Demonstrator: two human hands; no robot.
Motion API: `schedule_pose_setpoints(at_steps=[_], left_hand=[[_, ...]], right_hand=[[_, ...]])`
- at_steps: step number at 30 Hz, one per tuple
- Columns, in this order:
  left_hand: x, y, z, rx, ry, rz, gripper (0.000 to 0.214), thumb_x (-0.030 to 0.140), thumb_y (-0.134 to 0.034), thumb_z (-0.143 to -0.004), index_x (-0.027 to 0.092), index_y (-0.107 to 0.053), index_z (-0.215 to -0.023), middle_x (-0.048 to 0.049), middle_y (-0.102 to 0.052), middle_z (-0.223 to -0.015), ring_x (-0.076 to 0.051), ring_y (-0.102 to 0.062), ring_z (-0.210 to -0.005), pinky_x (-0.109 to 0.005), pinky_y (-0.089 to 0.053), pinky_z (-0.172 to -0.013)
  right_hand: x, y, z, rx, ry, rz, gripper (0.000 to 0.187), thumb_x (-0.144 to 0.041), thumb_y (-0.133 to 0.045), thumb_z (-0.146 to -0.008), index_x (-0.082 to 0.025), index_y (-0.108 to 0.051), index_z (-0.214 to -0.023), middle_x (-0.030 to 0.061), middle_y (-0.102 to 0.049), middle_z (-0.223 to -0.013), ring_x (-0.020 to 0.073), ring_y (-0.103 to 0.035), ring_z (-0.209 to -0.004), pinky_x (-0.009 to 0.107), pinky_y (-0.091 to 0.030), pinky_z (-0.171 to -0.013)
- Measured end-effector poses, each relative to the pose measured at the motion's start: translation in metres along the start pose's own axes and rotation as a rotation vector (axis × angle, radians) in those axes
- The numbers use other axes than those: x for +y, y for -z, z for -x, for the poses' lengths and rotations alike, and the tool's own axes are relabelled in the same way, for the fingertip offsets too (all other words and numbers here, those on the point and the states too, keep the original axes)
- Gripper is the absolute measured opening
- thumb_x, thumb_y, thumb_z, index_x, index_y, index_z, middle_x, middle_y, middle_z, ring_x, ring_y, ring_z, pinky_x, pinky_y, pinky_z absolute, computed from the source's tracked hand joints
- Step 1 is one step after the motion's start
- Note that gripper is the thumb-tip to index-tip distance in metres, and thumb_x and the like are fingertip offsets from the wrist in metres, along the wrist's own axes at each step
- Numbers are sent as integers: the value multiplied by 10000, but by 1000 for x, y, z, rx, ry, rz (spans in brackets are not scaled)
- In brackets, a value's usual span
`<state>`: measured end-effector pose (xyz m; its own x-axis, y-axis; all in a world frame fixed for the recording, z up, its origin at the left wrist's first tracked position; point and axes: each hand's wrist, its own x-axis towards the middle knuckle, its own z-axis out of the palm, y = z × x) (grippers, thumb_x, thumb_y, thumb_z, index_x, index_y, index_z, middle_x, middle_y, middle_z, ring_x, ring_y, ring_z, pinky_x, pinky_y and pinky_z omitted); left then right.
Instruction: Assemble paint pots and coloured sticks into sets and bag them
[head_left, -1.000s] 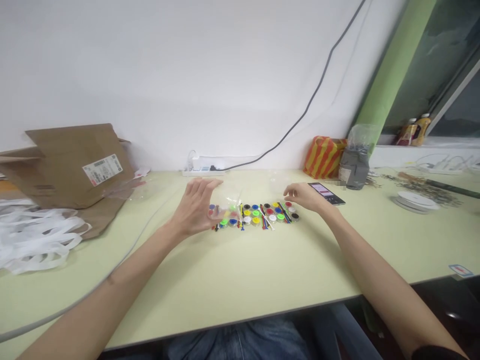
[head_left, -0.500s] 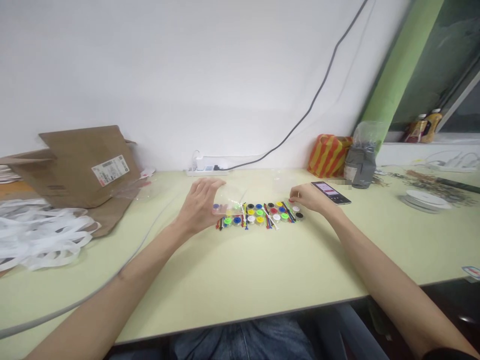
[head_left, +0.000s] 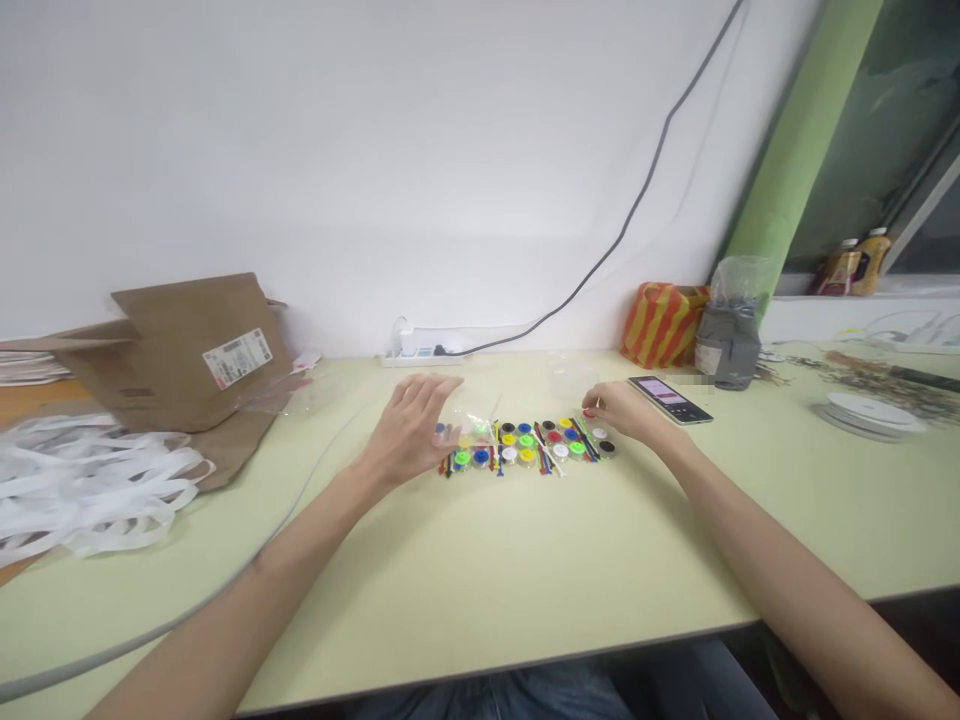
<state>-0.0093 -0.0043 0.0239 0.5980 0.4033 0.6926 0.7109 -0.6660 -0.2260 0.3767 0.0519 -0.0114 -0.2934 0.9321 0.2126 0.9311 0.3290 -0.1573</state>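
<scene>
My left hand is closed on a clear plastic bag, holding it above the left end of a row of small parts. Through the film, blue and green pieces show. The row holds several round, clear-sided pieces with coloured tops, such as a yellow one, a white one and a black one. Thin coloured plastic strips lie between groups of them. Over the right end, my right hand pinches a small red-topped round piece, partly hidden by the fingers.
Right of my right hand lies a phone. Behind stand a striped bag and a grey container. A power strip sits by the wall. At left are a cardboard box, white straps and a grey cable.
The whole view has shifted slightly, with the scene sitting a little lower and further right. Both hands keep nearly the same places over the row, still holding the bag and the red-topped piece.
</scene>
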Motion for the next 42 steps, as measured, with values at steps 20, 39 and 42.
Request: schedule_pose_setpoints(at_steps=[20,39,42], left_hand=[[0,0,0,-7,36,-23,652,177,-640,-785,186,-376,-1381,-144,-586,-1249,-322,-529,-1179,-475,-429,-1023],[2,2,-1,-52,96,17,607,205,-629,-794,190,-407,-1359,-152,-582,-1239,-343,-534,-1173,-493,-445,-980],[2,2,-1,-74,108,8,617,235,-630,-806,190,-398,-1376,-153,-574,-1255,-340,-538,-1171,-478,-447,-978]], right_hand=[[-28,4,6,275,-12,-141,173,-251,-529,-951,-216,-697,-973,53,-744,-973,192,-667,-842,278,-442,-755],[-21,8,11,-31,-138,168,175,-262,-571,-922,-197,-732,-945,109,-767,-968,234,-680,-898,292,-385,-731],[-22,9,12,-37,-136,170,183,-268,-565,-929,-199,-733,-951,107,-767,-969,233,-680,-903,294,-386,-740]])
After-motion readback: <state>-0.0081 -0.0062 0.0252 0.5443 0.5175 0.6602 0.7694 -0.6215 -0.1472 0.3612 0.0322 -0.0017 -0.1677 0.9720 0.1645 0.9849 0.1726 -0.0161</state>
